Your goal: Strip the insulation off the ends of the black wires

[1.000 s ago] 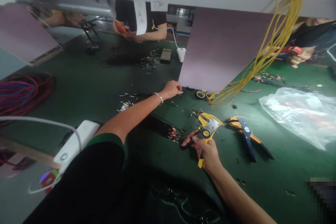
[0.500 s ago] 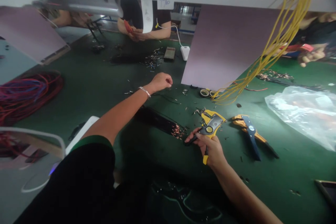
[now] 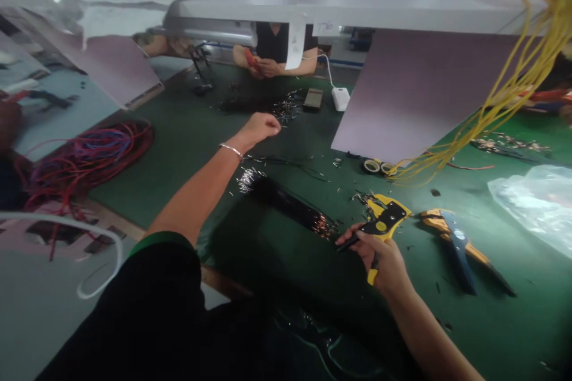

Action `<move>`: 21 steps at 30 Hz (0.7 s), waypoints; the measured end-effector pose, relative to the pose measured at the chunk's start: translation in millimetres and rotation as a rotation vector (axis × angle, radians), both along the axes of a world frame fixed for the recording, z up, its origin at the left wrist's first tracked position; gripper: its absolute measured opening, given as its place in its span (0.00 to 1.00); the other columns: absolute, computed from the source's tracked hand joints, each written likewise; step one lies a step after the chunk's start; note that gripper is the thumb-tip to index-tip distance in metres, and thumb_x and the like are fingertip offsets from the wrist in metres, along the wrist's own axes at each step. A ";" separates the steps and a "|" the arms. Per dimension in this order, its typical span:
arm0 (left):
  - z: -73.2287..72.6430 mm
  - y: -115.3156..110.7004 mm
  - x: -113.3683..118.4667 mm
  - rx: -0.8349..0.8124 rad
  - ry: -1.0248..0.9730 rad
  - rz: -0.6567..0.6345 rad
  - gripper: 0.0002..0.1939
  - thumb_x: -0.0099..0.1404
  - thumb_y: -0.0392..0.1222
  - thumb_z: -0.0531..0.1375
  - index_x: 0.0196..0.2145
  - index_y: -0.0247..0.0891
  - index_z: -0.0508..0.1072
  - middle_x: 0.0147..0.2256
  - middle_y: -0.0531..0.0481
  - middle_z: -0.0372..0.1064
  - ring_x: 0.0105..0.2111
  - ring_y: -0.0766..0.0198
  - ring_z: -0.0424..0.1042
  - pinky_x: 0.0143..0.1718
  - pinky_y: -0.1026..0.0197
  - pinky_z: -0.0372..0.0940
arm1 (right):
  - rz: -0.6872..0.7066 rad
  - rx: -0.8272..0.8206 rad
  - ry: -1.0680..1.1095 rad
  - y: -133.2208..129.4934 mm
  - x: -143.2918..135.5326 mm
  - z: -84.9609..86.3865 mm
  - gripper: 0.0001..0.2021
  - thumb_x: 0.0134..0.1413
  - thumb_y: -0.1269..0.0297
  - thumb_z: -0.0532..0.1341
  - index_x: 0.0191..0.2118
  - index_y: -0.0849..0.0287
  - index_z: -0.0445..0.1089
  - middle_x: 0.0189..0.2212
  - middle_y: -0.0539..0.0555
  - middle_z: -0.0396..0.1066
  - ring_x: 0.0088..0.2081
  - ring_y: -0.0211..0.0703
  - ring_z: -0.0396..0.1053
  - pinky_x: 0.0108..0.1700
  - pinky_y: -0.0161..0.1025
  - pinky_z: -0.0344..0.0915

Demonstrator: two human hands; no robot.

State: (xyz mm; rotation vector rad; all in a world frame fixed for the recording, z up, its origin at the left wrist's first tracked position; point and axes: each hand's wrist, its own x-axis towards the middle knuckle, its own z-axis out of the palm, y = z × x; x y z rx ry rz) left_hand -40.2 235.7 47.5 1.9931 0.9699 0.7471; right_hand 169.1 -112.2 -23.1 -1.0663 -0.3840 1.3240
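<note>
My left hand [image 3: 259, 129] is stretched out over the table with its fingers pinched together; whatever they hold is too small to make out. Below it lies a bundle of black wires [image 3: 286, 203], with silvery tips at its far left end and bare copper ends at the near right. My right hand [image 3: 388, 259] is wrapped around the handles of a yellow and black wire stripper [image 3: 385, 219], just right of the copper ends. The stripper's jaws point up and left over small cut scraps [image 3: 363, 197].
Another wire stripper [image 3: 451, 238], blue and orange, lies at the right beside a clear plastic bag [image 3: 536, 199]. Yellow wires [image 3: 485, 125] hang from the shelf [image 3: 402, 9] past tape rolls [image 3: 372, 166]. Red and blue wire coils [image 3: 96, 152] lie left. A co-worker's hands [image 3: 268, 66] are opposite.
The view has swung left, so the table's contents sit further right. My left hand has moved left over the table, uncovering the bundle's silvery end. My right hand keeps its grip on the wire stripper.
</note>
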 end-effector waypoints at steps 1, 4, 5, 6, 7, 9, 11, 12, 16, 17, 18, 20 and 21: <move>-4.5 4.6 -9.4 0.041 0.112 0.021 0.09 0.51 0.30 0.62 0.32 0.32 0.78 0.30 0.47 0.74 0.30 0.67 0.69 0.38 0.61 0.64 | -0.007 0.002 -0.003 0.2 -0.5 0.0 0.08 0.42 0.65 0.69 0.31 0.61 0.74 0.26 0.54 0.74 0.31 0.50 0.76 0.38 0.47 0.72; -19.5 15.8 -33.6 0.147 0.394 0.091 0.12 0.49 0.28 0.59 0.31 0.35 0.79 0.28 0.49 0.74 0.31 0.64 0.69 0.38 0.61 0.63 | -0.011 0.010 -0.004 0.5 -2.8 1.8 0.08 0.42 0.66 0.69 0.30 0.60 0.73 0.26 0.53 0.73 0.30 0.49 0.75 0.37 0.47 0.73; -23.4 19.0 -40.0 0.163 0.412 0.109 0.12 0.48 0.27 0.59 0.29 0.35 0.79 0.28 0.49 0.74 0.32 0.63 0.70 0.39 0.60 0.62 | -0.013 0.014 -0.005 0.5 -3.4 2.3 0.08 0.42 0.66 0.69 0.30 0.60 0.73 0.26 0.53 0.73 0.30 0.49 0.75 0.37 0.47 0.73; -26.2 22.1 -45.7 0.181 0.428 0.130 0.12 0.48 0.27 0.58 0.28 0.36 0.79 0.29 0.49 0.74 0.34 0.62 0.70 0.41 0.60 0.62 | -0.012 0.016 -0.007 0.5 -3.8 2.6 0.08 0.42 0.66 0.69 0.30 0.60 0.73 0.26 0.53 0.73 0.30 0.49 0.75 0.37 0.47 0.73; -27.8 25.2 -50.7 0.192 0.440 0.144 0.12 0.48 0.27 0.59 0.28 0.36 0.79 0.30 0.48 0.74 0.36 0.61 0.70 0.42 0.60 0.61 | -0.014 0.020 -0.008 0.5 -4.0 2.7 0.07 0.42 0.66 0.69 0.31 0.60 0.73 0.26 0.53 0.73 0.30 0.49 0.75 0.37 0.48 0.73; -28.1 30.6 -58.6 0.201 0.463 0.165 0.11 0.48 0.28 0.59 0.29 0.36 0.80 0.31 0.47 0.74 0.37 0.60 0.70 0.43 0.60 0.61 | -0.017 0.024 -0.006 0.6 -3.7 2.3 0.07 0.43 0.66 0.69 0.31 0.60 0.73 0.26 0.53 0.73 0.30 0.49 0.75 0.37 0.47 0.73; -27.2 33.6 -62.8 0.185 0.483 0.161 0.10 0.49 0.31 0.61 0.30 0.35 0.80 0.31 0.48 0.75 0.35 0.61 0.70 0.40 0.61 0.61 | -0.004 0.023 0.002 0.9 -2.9 1.7 0.07 0.43 0.66 0.69 0.31 0.60 0.74 0.26 0.53 0.73 0.30 0.49 0.75 0.37 0.46 0.72; -27.3 33.8 -63.0 0.170 0.490 0.147 0.10 0.50 0.33 0.62 0.31 0.35 0.80 0.30 0.48 0.75 0.34 0.62 0.70 0.39 0.61 0.61 | 0.003 0.021 0.003 1.1 -2.6 1.6 0.07 0.43 0.66 0.68 0.31 0.60 0.74 0.26 0.53 0.73 0.30 0.48 0.75 0.36 0.46 0.72; -36.9 25.8 -50.2 0.107 0.513 0.063 0.11 0.49 0.39 0.65 0.32 0.37 0.80 0.29 0.50 0.75 0.30 0.65 0.70 0.34 0.64 0.61 | 0.012 0.020 -0.016 1.8 -2.3 2.3 0.07 0.44 0.66 0.68 0.32 0.60 0.74 0.26 0.54 0.74 0.30 0.49 0.75 0.36 0.46 0.72; -40.9 22.6 -45.0 0.093 0.521 0.051 0.10 0.48 0.39 0.66 0.31 0.37 0.80 0.28 0.51 0.75 0.30 0.65 0.70 0.34 0.64 0.60 | 0.008 0.022 -0.023 1.8 -2.2 2.4 0.07 0.44 0.66 0.68 0.32 0.60 0.74 0.26 0.54 0.74 0.30 0.49 0.75 0.36 0.46 0.72; -45.0 19.3 -39.9 0.079 0.531 0.044 0.09 0.46 0.39 0.67 0.30 0.37 0.80 0.27 0.51 0.75 0.29 0.65 0.70 0.33 0.64 0.60 | 0.005 0.025 -0.029 1.8 -2.0 2.2 0.07 0.44 0.65 0.68 0.32 0.60 0.74 0.26 0.54 0.74 0.30 0.49 0.75 0.37 0.47 0.72; -51.8 13.1 -31.8 0.053 0.545 0.046 0.07 0.44 0.37 0.67 0.26 0.38 0.79 0.25 0.53 0.73 0.27 0.65 0.69 0.32 0.64 0.59 | 0.015 0.032 -0.033 1.7 -1.0 1.0 0.07 0.44 0.65 0.68 0.32 0.60 0.73 0.26 0.54 0.74 0.31 0.50 0.75 0.37 0.47 0.72; -53.9 10.4 -29.3 0.041 0.548 0.052 0.06 0.43 0.36 0.67 0.24 0.38 0.79 0.23 0.53 0.73 0.27 0.65 0.69 0.32 0.64 0.59 | 0.028 0.035 -0.033 1.7 -0.2 0.0 0.07 0.45 0.65 0.68 0.32 0.60 0.73 0.26 0.54 0.74 0.31 0.50 0.75 0.37 0.47 0.72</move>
